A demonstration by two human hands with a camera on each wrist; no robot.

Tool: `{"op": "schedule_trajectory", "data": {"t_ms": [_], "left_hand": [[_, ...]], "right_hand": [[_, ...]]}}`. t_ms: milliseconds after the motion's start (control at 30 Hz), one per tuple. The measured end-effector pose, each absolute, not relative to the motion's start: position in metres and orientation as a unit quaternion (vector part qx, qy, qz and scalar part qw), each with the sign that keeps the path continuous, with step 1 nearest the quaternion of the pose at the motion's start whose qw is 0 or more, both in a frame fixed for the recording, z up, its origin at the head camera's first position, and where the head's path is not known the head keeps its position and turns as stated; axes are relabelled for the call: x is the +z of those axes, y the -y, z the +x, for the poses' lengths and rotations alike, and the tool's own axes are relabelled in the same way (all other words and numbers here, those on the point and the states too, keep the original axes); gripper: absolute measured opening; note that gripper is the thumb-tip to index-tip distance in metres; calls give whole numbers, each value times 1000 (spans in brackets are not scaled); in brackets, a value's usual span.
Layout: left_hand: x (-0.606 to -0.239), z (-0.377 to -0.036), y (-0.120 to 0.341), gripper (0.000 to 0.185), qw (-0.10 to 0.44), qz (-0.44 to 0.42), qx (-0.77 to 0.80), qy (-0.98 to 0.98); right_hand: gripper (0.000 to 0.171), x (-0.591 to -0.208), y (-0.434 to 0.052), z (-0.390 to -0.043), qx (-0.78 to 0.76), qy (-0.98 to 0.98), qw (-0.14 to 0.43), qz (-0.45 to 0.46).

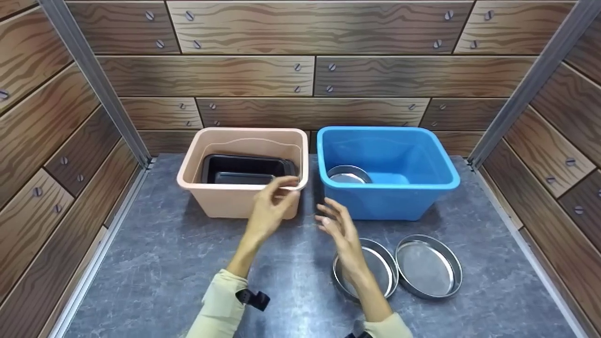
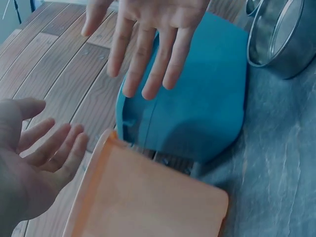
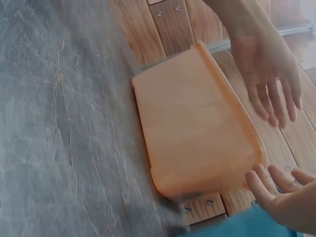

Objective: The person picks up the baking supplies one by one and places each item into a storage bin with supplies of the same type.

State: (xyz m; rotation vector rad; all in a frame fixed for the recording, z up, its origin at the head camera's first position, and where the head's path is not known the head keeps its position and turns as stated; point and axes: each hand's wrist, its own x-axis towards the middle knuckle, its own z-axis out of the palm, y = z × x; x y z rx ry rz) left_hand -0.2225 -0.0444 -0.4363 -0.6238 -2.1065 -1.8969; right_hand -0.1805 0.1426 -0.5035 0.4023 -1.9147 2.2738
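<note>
Up front, near the back wall of the grey bench (image 1: 164, 263): peach tub (image 1: 235, 202), matte, rounded rim, black trays (image 1: 244, 171) stacked inside. Just beside it, a blue tub (image 1: 385, 202) with one round metal pan (image 1: 348, 174) in it. Left hand (image 1: 271, 209) hovering at the peach rim, right hand (image 1: 339, 227) between the tubs — fingers (image 2: 143, 59) spread and relaxed, gripping nothing. Two more steel pans (image 1: 427, 266) on the bench, one partly hidden under the right forearm.

A grey, marbled counter (image 1: 155, 263) fills the foreground. Three walls (image 1: 310, 75) close it in, covered with brown wood-grain planks (each studded with printed screw heads). Pale metal corner posts (image 1: 94, 80) stand at the back corners. Light is even.
</note>
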Motion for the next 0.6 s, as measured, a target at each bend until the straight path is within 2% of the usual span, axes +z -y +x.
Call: {"op": "schedule_trajectory", "data": {"t_ms": [133, 367, 600], "left_hand": [[-439, -220, 32, 34, 89, -237, -623, 740], [-442, -221, 18, 40, 59, -226, -620, 749], [-468, -242, 3, 44, 49, -210, -636, 741]], "right_hand": [[47, -505, -156, -175, 751, 642, 83, 130], [46, -507, -172, -166, 748, 647, 87, 118], [43, -510, -188, -157, 744, 652, 100, 108]]}}
